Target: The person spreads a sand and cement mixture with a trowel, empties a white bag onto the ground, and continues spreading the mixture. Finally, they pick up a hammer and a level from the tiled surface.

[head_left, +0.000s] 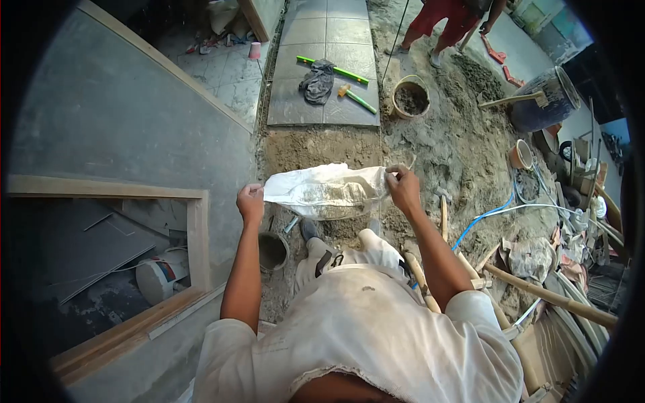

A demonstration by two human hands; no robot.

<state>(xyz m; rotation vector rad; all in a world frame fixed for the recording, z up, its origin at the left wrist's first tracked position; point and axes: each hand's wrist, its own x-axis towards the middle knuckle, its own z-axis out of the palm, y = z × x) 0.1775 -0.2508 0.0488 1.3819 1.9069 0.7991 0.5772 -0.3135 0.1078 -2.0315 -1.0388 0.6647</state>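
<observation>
A crumpled white sack (289, 188) is stretched out sideways in front of me, with a shiny see-through patch in its middle. My left hand (251, 203) pinches its left end, and my right hand (404, 189) grips the opposite end. Beneath the sack lies bare sandy ground (316, 149), next to the edge of the grey floor tiles (289, 101). On those tiles rest a green spirit level (349, 75), a dark crumpled plastic bag (318, 82) and a mallet (361, 101) with a green handle.
A bucket of mortar (411, 97) stands right of the tiles, and another bucket (273, 251) is near my left foot. A person in red shorts (449, 23) stands at the back right. A blue drum (545, 101), hoses (484, 216) and bamboo poles (544, 294) lie right. A wall (154, 114) borders the left.
</observation>
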